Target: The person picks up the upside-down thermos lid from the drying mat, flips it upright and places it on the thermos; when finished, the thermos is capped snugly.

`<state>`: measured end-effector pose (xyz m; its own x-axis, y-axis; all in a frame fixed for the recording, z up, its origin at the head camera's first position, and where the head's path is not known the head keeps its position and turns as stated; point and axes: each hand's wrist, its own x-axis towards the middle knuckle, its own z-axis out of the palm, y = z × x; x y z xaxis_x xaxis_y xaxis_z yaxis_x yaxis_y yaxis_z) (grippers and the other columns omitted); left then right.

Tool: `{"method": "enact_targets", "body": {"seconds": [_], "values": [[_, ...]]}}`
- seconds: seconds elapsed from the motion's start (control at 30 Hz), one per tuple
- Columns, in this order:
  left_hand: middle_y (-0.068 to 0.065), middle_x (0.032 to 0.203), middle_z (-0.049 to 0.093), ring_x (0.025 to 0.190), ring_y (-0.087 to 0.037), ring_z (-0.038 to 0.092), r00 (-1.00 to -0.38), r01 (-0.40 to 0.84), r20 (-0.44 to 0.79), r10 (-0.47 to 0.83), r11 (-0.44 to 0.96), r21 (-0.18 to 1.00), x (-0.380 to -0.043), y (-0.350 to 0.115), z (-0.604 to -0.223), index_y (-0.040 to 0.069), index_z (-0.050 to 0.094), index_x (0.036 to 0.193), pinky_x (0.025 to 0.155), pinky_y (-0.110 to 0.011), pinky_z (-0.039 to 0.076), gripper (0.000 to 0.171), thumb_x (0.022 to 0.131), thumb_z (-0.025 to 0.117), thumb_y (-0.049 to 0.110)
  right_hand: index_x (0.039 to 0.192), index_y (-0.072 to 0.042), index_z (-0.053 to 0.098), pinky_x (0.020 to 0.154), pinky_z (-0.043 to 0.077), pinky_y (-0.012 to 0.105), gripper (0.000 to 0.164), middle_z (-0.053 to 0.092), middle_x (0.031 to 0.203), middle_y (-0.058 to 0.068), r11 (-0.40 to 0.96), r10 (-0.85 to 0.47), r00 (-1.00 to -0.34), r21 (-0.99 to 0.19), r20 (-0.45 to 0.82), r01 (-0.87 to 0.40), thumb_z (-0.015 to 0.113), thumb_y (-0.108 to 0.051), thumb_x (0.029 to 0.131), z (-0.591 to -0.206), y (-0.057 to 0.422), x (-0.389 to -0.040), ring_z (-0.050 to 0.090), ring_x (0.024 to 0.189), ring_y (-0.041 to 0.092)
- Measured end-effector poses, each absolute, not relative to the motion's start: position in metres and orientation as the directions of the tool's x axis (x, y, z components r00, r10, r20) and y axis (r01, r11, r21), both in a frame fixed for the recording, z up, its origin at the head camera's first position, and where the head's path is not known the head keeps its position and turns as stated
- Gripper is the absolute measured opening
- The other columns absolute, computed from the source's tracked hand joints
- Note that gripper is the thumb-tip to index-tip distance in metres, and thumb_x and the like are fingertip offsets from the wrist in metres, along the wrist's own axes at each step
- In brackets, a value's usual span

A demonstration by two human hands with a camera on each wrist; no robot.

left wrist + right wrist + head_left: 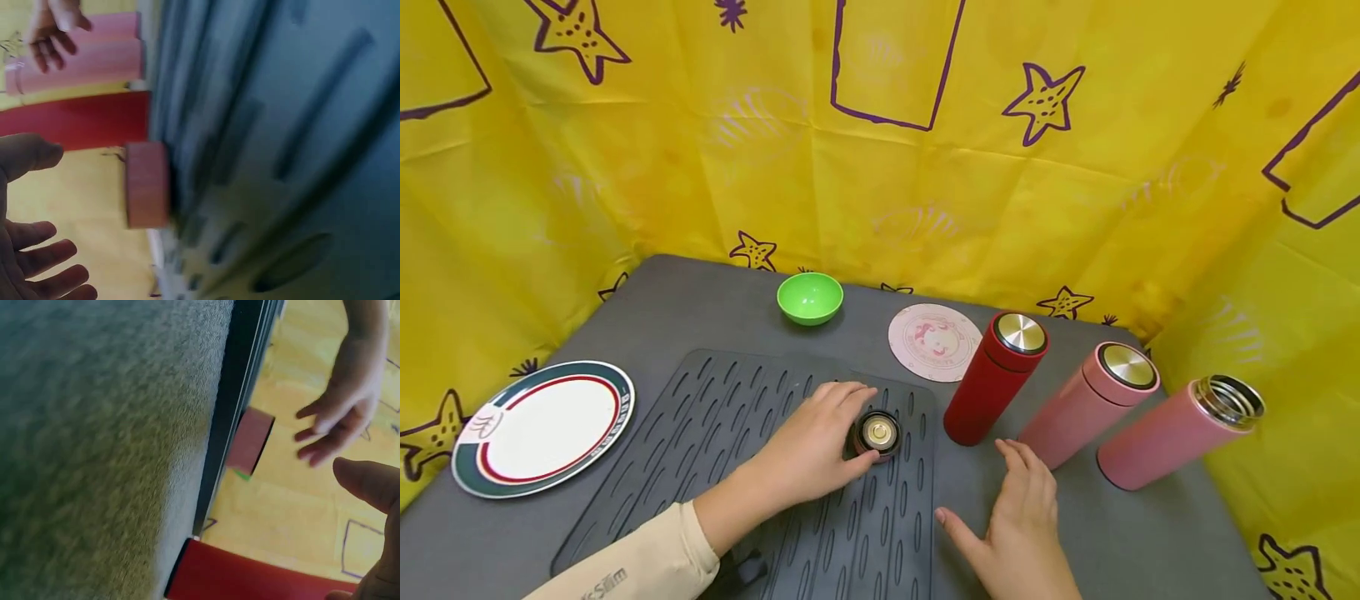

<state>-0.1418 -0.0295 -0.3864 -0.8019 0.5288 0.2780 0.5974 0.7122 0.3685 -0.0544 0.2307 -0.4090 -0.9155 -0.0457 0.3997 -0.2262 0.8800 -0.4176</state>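
Head view: a pink lid (880, 435) stands on the dark mat (700, 425), apparently inner face up, perhaps to keep its inside clean. Right of the mat, the red bottle (988, 387) and capped pink bottle (1071, 421) obstruct the way to the open pink bottle (1172, 437). Left wrist view: the left hand (816, 437) spreads its fingers, clear of the lid. Right wrist view: the right hand (1018, 521) holds its thumb apart, gripping nothing.

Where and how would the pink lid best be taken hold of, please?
Grip the pink lid by its round side wall, probably best from above: it is short and sits flat on the dark mat, with the left hand above it.
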Motion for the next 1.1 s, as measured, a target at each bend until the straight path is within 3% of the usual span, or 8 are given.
{"method": "enact_targets", "body": {"seconds": [0.17,0.43,0.63,0.77,0.97,1.1], "values": [[-0.011,0.127,0.057,0.118,-0.028,0.050,-0.825,0.563,0.187,0.533,0.752,0.344,-0.155,-0.026,-0.413,-0.001,0.053,0.135,0.099,-0.044,0.043,0.082,0.076,0.081,0.049,0.137,0.005,0.033,0.094,0.029,0.059,0.100,0.035,0.134,0.023,0.865,-0.073,-0.914,-0.430,0.399,-0.257,0.088,-0.041,0.067,-0.411,0.226,-0.057,0.030,0.124,0.041],[-0.008,0.114,0.062,0.104,-0.023,0.054,-0.839,0.533,0.146,0.524,0.740,0.410,-0.162,-0.022,-0.421,0.000,0.060,0.126,0.090,-0.039,0.048,0.070,0.074,0.085,0.041,0.138,0.003,0.033,0.097,0.028,0.054,0.098,0.035,0.134,0.022,0.842,-0.086,-0.927,-0.470,0.366,-0.264,0.088,-0.038,0.069,-0.412,0.226,-0.057,0.032,0.123,0.037],[-0.006,0.113,0.062,0.104,-0.022,0.054,-0.840,0.529,0.148,0.522,0.728,0.436,-0.160,-0.020,-0.419,0.003,0.061,0.125,0.089,-0.039,0.047,0.068,0.074,0.085,0.041,0.139,0.000,0.033,0.100,0.030,0.053,0.093,0.036,0.135,0.018,0.838,-0.084,-0.957,-0.501,0.277,-0.218,0.085,-0.039,0.073,-0.409,0.226,-0.057,0.031,0.125,0.032],[-0.003,0.114,0.062,0.104,-0.019,0.054,-0.834,0.541,0.169,0.525,0.720,0.434,-0.157,-0.018,-0.412,0.005,0.061,0.125,0.090,-0.037,0.047,0.067,0.074,0.085,0.042,0.139,-0.004,0.036,0.100,0.037,0.052,0.087,0.042,0.134,0.011,0.831,-0.057,-0.983,-0.537,0.174,-0.143,0.081,-0.046,0.077,-0.405,0.224,-0.059,0.037,0.123,0.027],[0.000,0.117,0.061,0.105,-0.015,0.052,-0.802,0.589,0.212,0.559,0.682,0.432,-0.144,-0.009,-0.392,0.008,0.060,0.128,0.091,-0.033,0.047,0.068,0.074,0.085,0.042,0.132,-0.011,0.052,0.087,0.048,0.042,0.069,0.058,0.120,0.001,0.747,-0.017,-1.000,-0.665,-0.016,-0.002,0.069,-0.058,0.084,-0.397,0.224,-0.065,0.052,0.111,0.020],[0.003,0.120,0.059,0.107,-0.012,0.052,-0.752,0.653,0.280,0.596,0.617,0.439,-0.132,0.000,-0.378,0.011,0.059,0.129,0.095,-0.031,0.045,0.069,0.073,0.086,0.041,0.126,-0.014,0.057,0.078,0.049,0.034,0.054,0.063,0.108,-0.001,0.628,-0.014,-0.998,-0.777,-0.069,0.045,0.067,-0.052,0.088,-0.392,0.224,-0.069,0.057,0.098,0.015]]}}
